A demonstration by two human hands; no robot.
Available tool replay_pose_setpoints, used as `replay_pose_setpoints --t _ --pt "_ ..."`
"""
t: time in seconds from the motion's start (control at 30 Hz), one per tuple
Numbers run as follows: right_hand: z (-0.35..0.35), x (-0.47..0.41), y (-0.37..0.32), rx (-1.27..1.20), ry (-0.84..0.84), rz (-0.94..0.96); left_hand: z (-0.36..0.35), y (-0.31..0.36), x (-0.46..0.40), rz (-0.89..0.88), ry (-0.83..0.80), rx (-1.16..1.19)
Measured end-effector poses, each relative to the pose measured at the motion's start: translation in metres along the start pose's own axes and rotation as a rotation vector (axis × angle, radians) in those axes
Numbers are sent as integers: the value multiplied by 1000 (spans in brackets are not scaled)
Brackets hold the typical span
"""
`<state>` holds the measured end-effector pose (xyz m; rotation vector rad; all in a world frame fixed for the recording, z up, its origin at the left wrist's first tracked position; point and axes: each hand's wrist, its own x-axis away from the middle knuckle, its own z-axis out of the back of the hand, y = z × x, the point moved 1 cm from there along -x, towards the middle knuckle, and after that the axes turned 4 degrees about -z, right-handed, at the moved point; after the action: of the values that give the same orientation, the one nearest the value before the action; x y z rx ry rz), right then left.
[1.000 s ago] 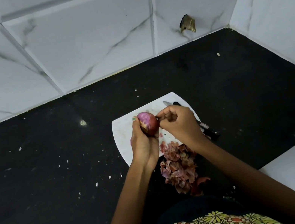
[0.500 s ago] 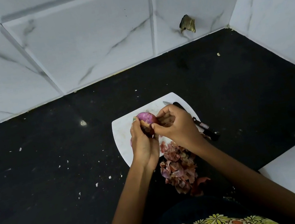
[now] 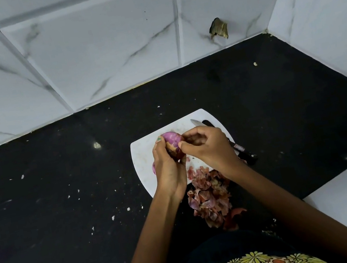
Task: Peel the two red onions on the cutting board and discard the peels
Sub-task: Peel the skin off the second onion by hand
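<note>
Nearest you, the heap of peels [image 3: 213, 203] lies at the cutting board [image 3: 143, 157] edge. Above the board, your left hand [image 3: 168, 167] grips the red onion [image 3: 173, 141] while your right hand [image 3: 208, 148] pinches skin at its side. You're mid-peel, probably; next, pull that strip free and drop it onto the heap.

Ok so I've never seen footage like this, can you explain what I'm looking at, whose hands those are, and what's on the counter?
There is no machine here. A person wears a camera on the head, so you look down at their own two hands over a black counter. The left hand grips a red onion; the right hand pinches at its skin. Below them lies a white cutting board, with a knife on its far side. A second onion peeks out behind the left hand. A peel pile sits at the board's near edge.
</note>
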<state>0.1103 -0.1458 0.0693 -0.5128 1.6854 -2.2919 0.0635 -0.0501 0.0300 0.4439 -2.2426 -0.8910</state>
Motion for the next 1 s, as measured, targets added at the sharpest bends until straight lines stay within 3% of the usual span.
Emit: replay_pose_setpoints --t 0.4,0.53,0.8,1.0 --pt "8 -4 -4 32 37 11 -3 2 4 -22 -3 -24" --pt "6 1 -7 -25 1 -13 -2 3 2 -47 -11 -28" --pt "7 1 -11 130 -96 11 -2 5 5 -128 -86 -105" --pt "7 1 -13 172 -130 54 3 5 1 -57 -76 -65"
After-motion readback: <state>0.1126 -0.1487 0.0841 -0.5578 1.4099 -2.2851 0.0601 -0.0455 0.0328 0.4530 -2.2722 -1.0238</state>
